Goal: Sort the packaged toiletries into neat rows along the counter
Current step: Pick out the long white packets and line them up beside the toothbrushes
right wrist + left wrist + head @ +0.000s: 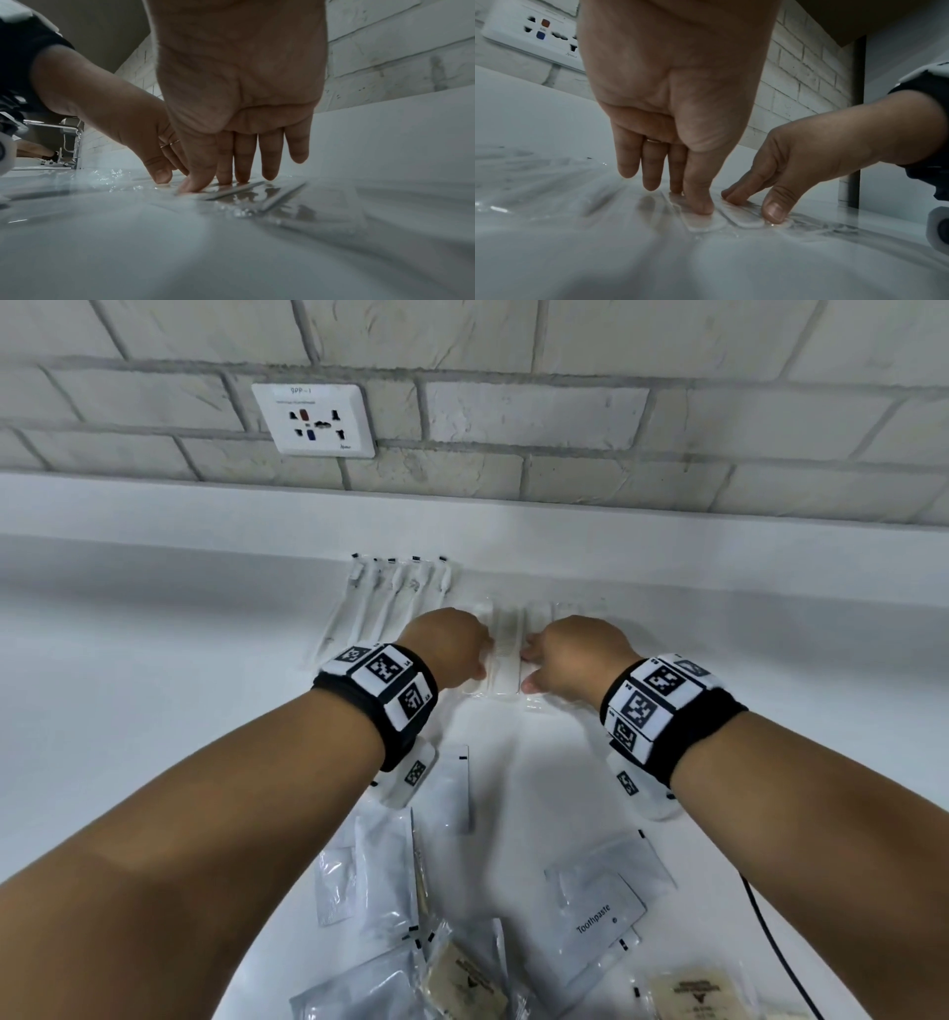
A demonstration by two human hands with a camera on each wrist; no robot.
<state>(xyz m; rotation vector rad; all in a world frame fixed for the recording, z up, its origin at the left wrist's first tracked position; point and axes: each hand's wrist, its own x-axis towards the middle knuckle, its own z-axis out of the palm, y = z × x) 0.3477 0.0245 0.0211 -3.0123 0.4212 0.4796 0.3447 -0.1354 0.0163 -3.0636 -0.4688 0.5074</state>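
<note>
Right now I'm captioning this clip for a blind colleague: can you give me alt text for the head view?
Both hands, the left hand and the right hand, press flat-fingered on clear-wrapped combs on a white counter. A row of wrapped toothbrushes lies to the left by the wall; unsorted packets, one marked Toothpaste, lie nearer the camera.

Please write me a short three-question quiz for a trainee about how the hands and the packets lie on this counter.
1. True or false: the left hand lifts a wrapped comb clear of the counter.
2. Which items lie in a row left of the combs? A soaps, B wrapped toothbrushes, C razors.
3. Fill in: the sachet near the right forearm reads ____.

Key: 1 false, both the left and the right hand press fingertips on flat combs; 2 B; 3 Toothpaste.
</note>
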